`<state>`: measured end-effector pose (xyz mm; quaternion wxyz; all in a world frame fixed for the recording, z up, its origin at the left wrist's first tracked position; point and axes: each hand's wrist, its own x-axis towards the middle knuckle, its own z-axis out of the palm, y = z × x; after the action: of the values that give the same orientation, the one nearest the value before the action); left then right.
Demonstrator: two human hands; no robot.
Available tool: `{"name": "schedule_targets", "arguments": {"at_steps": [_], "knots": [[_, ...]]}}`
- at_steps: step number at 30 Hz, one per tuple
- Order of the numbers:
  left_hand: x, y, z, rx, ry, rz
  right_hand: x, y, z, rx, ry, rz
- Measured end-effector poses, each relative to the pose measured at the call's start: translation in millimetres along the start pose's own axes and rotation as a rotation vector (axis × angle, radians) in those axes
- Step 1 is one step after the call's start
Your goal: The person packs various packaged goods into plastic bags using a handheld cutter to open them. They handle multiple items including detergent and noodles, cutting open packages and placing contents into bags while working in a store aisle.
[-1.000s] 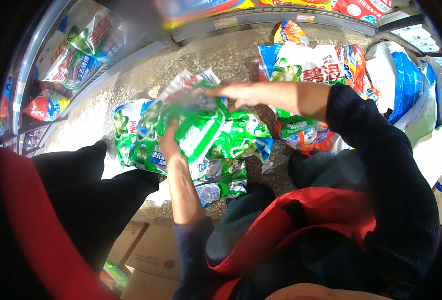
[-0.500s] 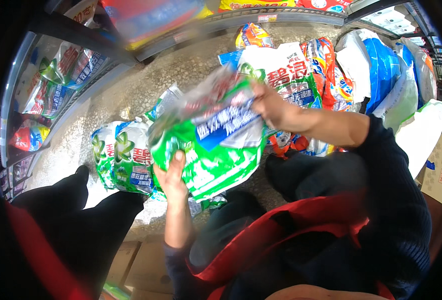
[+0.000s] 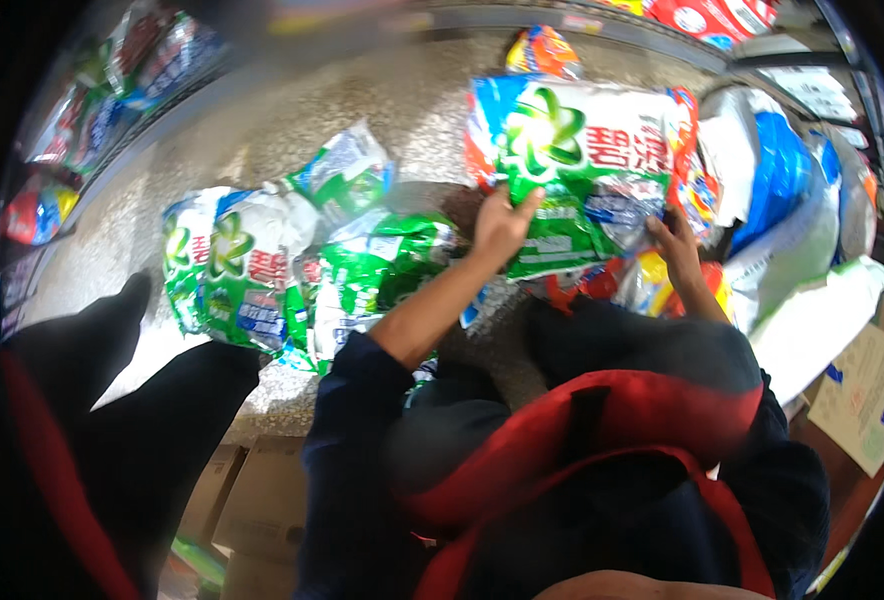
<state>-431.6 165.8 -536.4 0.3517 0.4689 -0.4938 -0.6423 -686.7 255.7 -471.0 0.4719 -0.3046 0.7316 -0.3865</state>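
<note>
Two hands: left hand (image 3: 502, 225) and right hand (image 3: 674, 240) both grasp the lower edge of a large green detergent bag (image 3: 577, 160), held up over the speckled floor (image 3: 402, 110).
Waiting: several green detergent bags (image 3: 262, 270) lie on the floor to the left.
Beyond: blue and white sacks (image 3: 782, 190) at right; shelf packets (image 3: 92, 100) at left.

Speckled grey terrazzo floor (image 3: 402, 110), stocked shelves (image 3: 102, 90) alongside, cardboard boxes (image 3: 252, 500) below.
</note>
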Motion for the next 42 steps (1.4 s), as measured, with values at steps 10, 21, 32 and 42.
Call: {"name": "schedule_targets", "arguments": {"at_steps": [10,21,32,42], "knots": [[22.3,19.5,13.0,-0.046,0.020,0.038,2.0,10.7,17.8,-0.096,0.008,-0.132],[35.1,-23.6,34.2,-0.230,0.217,0.055,12.2,2.7,-72.6,-0.937,0.268,-0.347],[-53.1,32.3,-123.8,1.121,-0.217,0.231,48.9,-112.7,81.5,-1.355,-0.069,-1.116],[-121.1,-21.6,-190.5,1.436,0.037,0.382,-8.0,-67.9,212.5,-1.124,-0.930,-1.066]]}}
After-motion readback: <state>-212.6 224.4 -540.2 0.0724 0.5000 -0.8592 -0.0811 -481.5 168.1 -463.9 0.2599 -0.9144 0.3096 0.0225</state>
